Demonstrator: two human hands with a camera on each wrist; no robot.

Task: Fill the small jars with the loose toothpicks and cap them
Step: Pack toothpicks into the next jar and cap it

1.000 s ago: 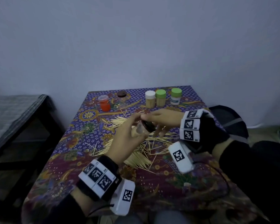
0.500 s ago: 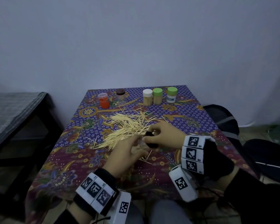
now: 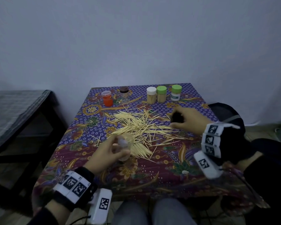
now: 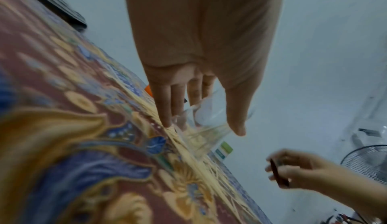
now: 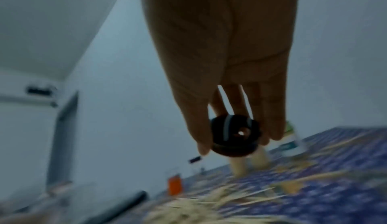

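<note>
Now left hand [image 3: 109, 153] grip wrapped round clear open jar [image 3: 124, 144] over toothpicks [image 3: 141, 125], right hand [image 3: 187, 120] grip pinching dark cap [image 3: 176, 118], patterned tabletop [image 3: 177, 168].

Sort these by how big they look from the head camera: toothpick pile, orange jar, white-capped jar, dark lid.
1. Loose pale wooden toothpick pile
2. White-capped toothpick jar; orange plastic jar looks alike
3. Dark round lid, partly hidden by fingers, so unsure

You can't read any text here: the label on the green-capped jar [image 3: 176, 95] is too blurred.
</note>
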